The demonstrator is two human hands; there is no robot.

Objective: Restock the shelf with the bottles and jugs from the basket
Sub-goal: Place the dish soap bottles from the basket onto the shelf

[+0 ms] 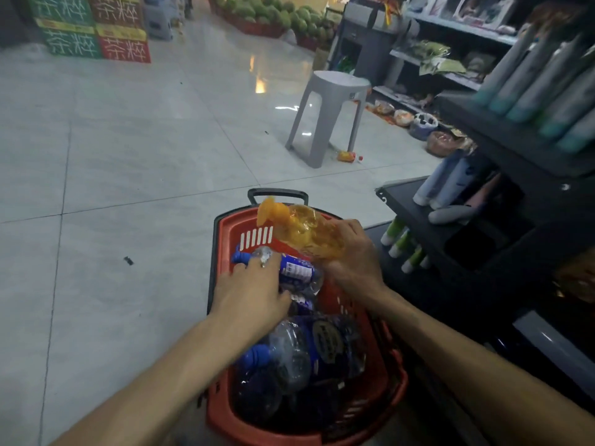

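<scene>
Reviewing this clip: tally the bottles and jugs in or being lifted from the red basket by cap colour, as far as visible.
Orange cap: 1, the yellow jug gripped by the right hand.
Blue cap: 2, the water bottle under the left hand and a clear jug lower in the basket.
Total: 3; more may be hidden.

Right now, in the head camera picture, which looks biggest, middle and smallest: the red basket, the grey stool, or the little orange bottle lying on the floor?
1. red basket, though it sits closest to the camera, which makes it look bigger
2. grey stool, farther away, so its true size against the basket is unsure
3. little orange bottle, lying beside the stool and clearly smallest
</scene>
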